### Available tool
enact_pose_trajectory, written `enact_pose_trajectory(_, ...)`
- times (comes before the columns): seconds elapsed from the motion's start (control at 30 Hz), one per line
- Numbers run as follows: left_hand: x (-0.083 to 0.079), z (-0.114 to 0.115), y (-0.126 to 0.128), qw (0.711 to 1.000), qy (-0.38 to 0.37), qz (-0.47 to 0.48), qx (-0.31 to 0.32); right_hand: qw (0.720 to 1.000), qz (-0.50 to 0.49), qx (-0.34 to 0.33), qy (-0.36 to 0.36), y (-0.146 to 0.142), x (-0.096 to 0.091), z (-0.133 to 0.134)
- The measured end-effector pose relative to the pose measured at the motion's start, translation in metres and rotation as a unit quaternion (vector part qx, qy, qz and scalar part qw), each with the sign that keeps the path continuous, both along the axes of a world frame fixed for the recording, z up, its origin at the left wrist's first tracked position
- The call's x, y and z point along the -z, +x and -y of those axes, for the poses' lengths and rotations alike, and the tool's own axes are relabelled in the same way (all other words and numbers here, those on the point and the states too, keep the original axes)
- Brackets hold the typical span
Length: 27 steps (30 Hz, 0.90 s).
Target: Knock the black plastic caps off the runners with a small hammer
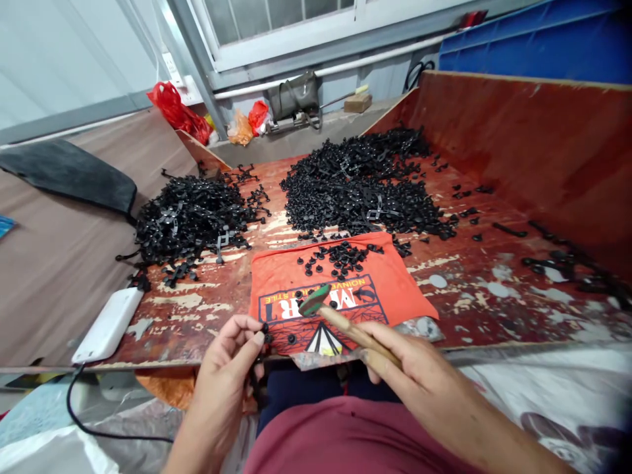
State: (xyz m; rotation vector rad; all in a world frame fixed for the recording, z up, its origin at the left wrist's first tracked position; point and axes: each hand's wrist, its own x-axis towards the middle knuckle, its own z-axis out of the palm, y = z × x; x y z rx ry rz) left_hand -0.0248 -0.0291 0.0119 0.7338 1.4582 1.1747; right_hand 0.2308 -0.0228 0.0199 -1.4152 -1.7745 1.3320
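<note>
My left hand (pixel 231 355) is at the near edge of a worn red board (pixel 474 276), fingers pinched on a small black plastic part (pixel 265 328). My right hand (pixel 399 365) grips a wooden-handled tool (pixel 345 324) whose green tip (pixel 315 301) hovers over an orange printed cloth (pixel 395 289). Several loose black parts (pixel 340 257) lie on the cloth's far half. Two big heaps of black plastic parts sit behind it, one at the left (pixel 190 217) and one in the middle (pixel 365 184).
A white power bank (pixel 108 324) with a black cable lies at the board's left corner. A tall red wooden side wall (pixel 533 145) closes the right. Red and orange bags (pixel 180 113) and a dark bag (pixel 293 97) stand under the window.
</note>
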Motion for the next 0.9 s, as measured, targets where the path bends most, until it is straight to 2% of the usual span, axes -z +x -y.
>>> enact_pose_trajectory(0.1, 0.013, -0.007, 0.004, 0.999, -0.005, -0.043, 0.029, 0.999, 0.001, -0.029, 0.024, 0.0, 0.003, 0.001)
enact_pose_trajectory(0.2, 0.019, -0.012, 0.006, 0.997, 0.003, -0.06, 0.049, 0.997, 0.015, -0.057, 0.04, 0.001, 0.009, 0.005)
enact_pose_trajectory(0.43, 0.019, -0.017, 0.009, 0.993, 0.009, -0.088, 0.079, 0.991, 0.096, -0.064, 0.07, 0.007, 0.023, 0.011)
enact_pose_trajectory(0.63, 0.022, -0.019, 0.011, 0.99, 0.012, -0.114, 0.087, 0.991, 0.086, -0.063, 0.086, 0.007, 0.021, 0.009)
enact_pose_trajectory(0.9, 0.018, -0.018, 0.013, 0.986, 0.02, -0.142, 0.089, 0.99, 0.108, -0.064, 0.064, 0.008, 0.022, 0.009)
